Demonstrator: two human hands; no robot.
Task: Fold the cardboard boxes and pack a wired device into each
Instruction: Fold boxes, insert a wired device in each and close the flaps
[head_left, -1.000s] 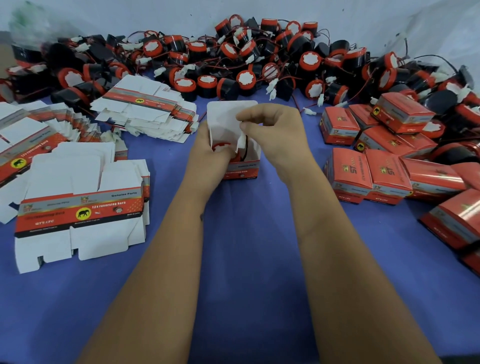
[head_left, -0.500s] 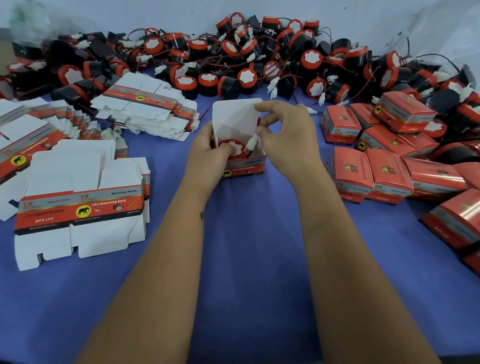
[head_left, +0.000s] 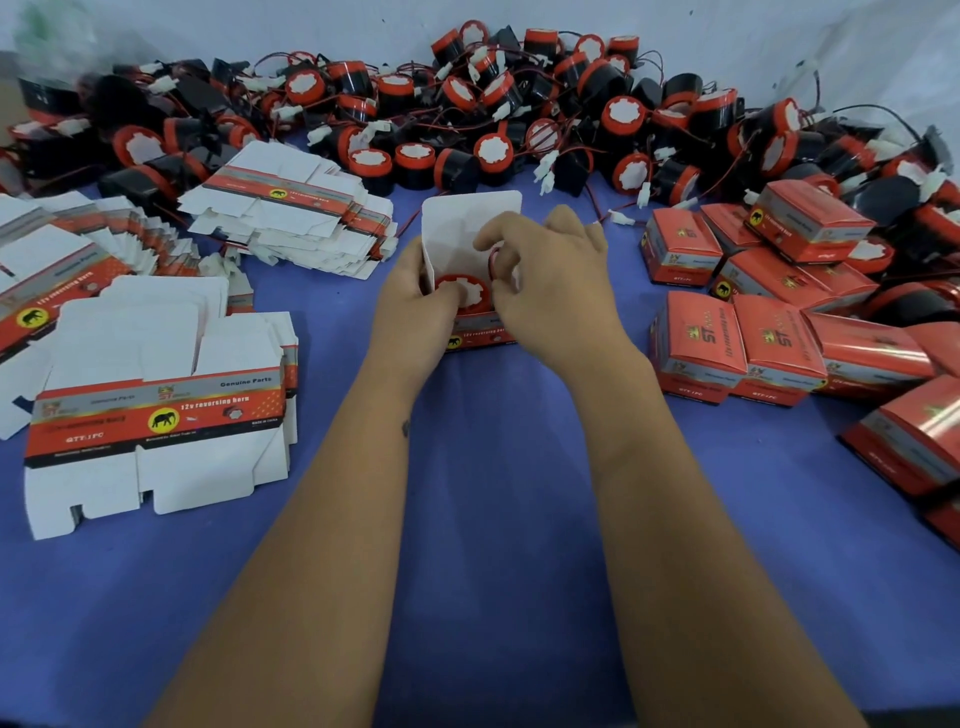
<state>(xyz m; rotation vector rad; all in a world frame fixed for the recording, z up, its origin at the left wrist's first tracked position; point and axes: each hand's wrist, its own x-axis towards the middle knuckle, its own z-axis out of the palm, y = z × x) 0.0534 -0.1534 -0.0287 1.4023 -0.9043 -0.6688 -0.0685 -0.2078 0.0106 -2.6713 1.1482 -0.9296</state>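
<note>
**Wire could get pinched when the lid comes down**

The blue tabletop (head_left: 493, 519) has lots of bare room near the person. Farther out it gets crowded. A big heap of horns (head_left: 467, 119) runs along the back. Flat boxes (head_left: 156, 410) sit in stacks on the left. Closed boxes (head_left: 737, 348) are lined up on the right, near the right wrist.

In the middle stands the open box (head_left: 475, 338), with its white lid (head_left: 467, 223) sticking up. A horn (head_left: 464, 293) is inside it, red face up.

The left hand (head_left: 410, 306) grips the box side and its thumb rests on the horn. The right hand (head_left: 550, 291) is pinching the red wire (head_left: 492, 258) just above the horn, and I think it is tucking it in.

If a loop of wire stays up, the lid could squash it or not shut. A hard push could tip the box or bend the lid. A wide swing of the right arm could knock the closed boxes. Pulling straight back toward the person is safest.
</note>
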